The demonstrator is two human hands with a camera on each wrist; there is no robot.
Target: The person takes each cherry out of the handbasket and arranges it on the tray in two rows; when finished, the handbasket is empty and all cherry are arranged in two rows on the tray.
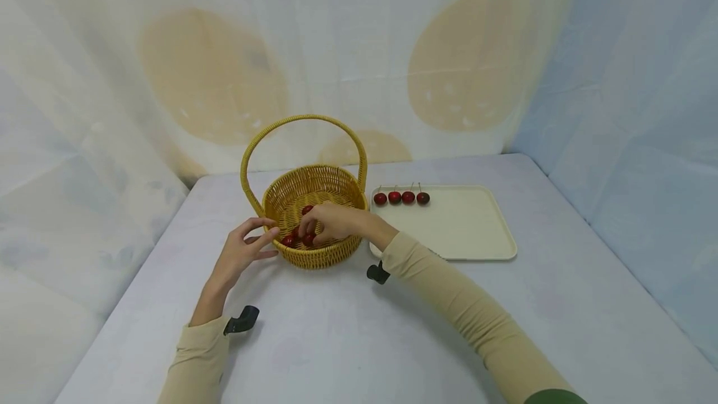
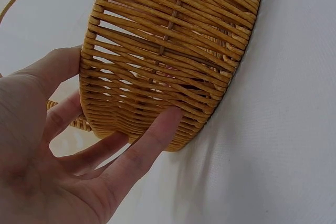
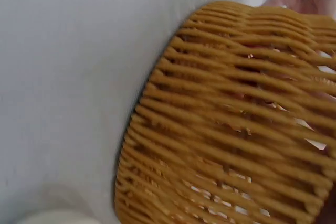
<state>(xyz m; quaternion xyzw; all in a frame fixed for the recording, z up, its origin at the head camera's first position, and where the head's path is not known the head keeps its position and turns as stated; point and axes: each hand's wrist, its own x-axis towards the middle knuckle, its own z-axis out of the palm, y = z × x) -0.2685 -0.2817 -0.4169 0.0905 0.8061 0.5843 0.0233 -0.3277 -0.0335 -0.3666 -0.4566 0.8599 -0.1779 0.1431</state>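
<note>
A yellow wicker basket [image 1: 314, 259] with a tall arched handle stands on the table, several dark red cherries [image 1: 288, 241] on its floor. My right hand [image 1: 331, 222] reaches over its right rim, thumb and forefinger closed about a cherry [image 1: 308, 240] near the front wall. The basket's wall hides most of this in the right wrist view. At the basket's left side is my left hand [image 1: 238, 254], its fingers spread and fairly straight. In the left wrist view one of its fingertips [image 2: 170, 116] touches the woven outer wall and the others lie along the rim.
A cream rectangular tray [image 1: 465, 223] lies right of the basket, partly behind my right forearm. Several cherries with stems [image 1: 408, 197] form a row along its back left edge. Black wrist cameras [image 1: 242, 320] stick out from both sleeves. Patterned curtains surround the white-covered table [image 1: 314, 335].
</note>
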